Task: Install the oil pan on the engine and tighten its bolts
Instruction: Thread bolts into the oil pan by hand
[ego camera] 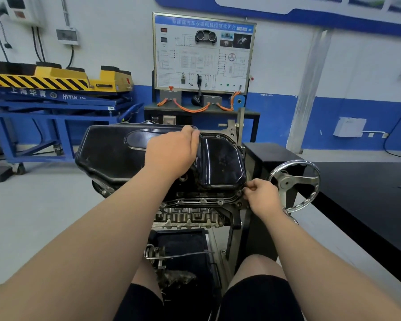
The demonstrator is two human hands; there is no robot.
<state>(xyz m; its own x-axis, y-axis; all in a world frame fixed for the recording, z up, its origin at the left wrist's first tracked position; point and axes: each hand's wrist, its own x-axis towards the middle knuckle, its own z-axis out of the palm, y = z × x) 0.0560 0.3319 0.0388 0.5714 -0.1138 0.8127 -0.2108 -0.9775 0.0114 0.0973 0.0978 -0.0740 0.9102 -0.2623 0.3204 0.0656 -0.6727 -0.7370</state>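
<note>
**Pan seated, corner fastening in hand: risks noted**

Nearest: knees and a dark tray point(185, 256) under the stand, holding loose metal parts. Anything dropped from above likely lands there or rolls off to the floor.

Right hand point(263, 196) is pinched narrow at the near right corner of the pan flange; fingertips closed on something small, probably a bolt, but too small to confirm. Risk: started at an angle, it could cross-thread; a slip sends it down past the engine point(190, 216). The hand wheel point(294, 185) sits just beside this hand, so knuckles may catch it.

Left hand point(171, 154) lies across the top of the oil pan point(116, 154), fingers curled over its far edge, steadying it. The pan rests on the upturned engine. Several flange holes along the near edge look empty; judgement: with few bolts in, lifting the left hand could let the pan shift and throw the holes off line.

Farther: black bench point(368, 188) at right, training board point(204, 52) beyond.
</note>
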